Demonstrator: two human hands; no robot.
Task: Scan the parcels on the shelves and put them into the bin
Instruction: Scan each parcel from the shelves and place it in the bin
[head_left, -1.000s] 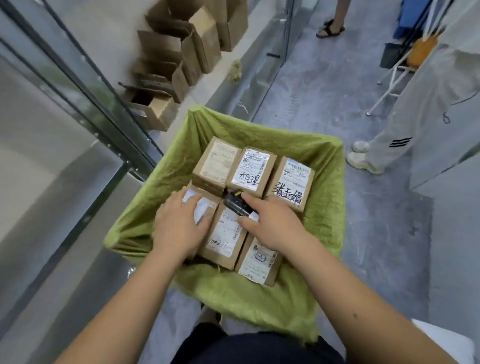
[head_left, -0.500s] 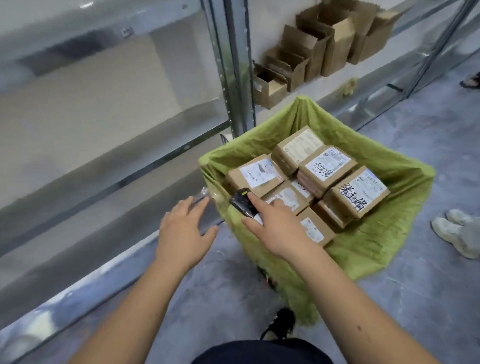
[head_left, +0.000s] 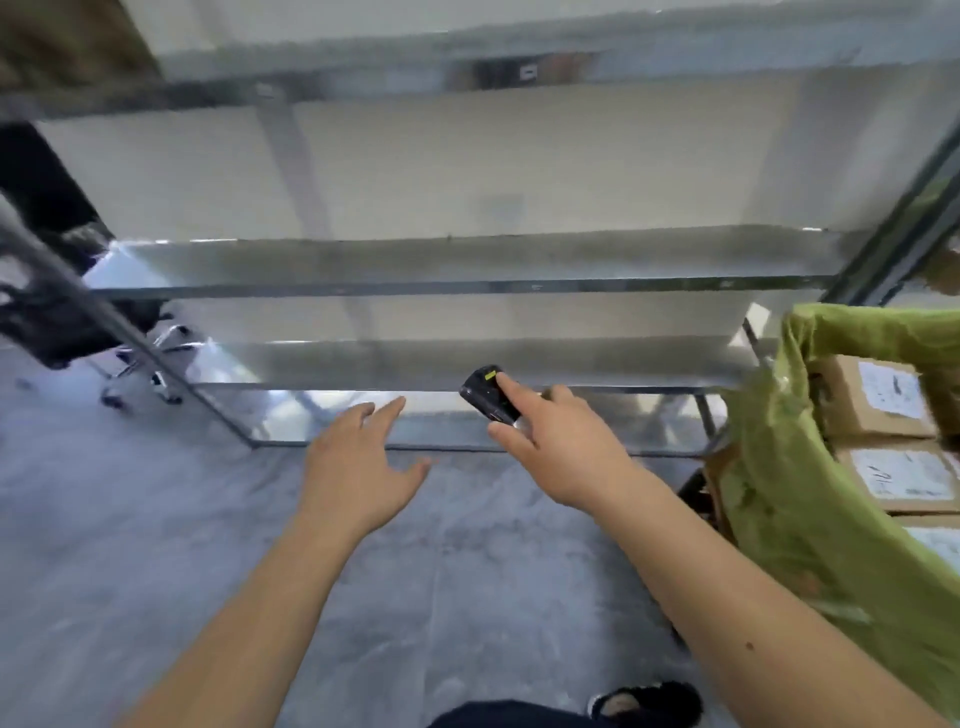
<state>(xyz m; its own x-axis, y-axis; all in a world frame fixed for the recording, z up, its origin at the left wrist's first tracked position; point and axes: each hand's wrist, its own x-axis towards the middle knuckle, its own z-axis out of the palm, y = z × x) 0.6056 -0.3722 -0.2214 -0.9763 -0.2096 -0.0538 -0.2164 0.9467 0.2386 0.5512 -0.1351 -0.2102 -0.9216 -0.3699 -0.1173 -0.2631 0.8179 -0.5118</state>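
My right hand (head_left: 563, 449) grips a small black scanner (head_left: 491, 396) with a yellow label, forefinger laid along its top, held out in front of the lowest metal shelf (head_left: 467, 366). My left hand (head_left: 358, 462) hovers beside it with fingers spread and holds nothing. At the right edge stands the bin (head_left: 779, 467), lined with a green bag. Inside it lie brown parcels (head_left: 878, 400) with white labels, partly cut off by the frame. No parcel shows on the shelves facing me.
The metal rack has a middle shelf (head_left: 457, 260) and an upper beam (head_left: 467, 52). A black wheeled chair (head_left: 67, 322) sits at the left behind the rack's slanted post. Grey floor (head_left: 156, 519) lies below my arms; my sandalled foot (head_left: 644, 701) shows at the bottom.
The view has swung left, away from the bin and onto the bare shelves. My left hand left the parcels in the bin. My right hand kept the scanner and moved out over the floor.
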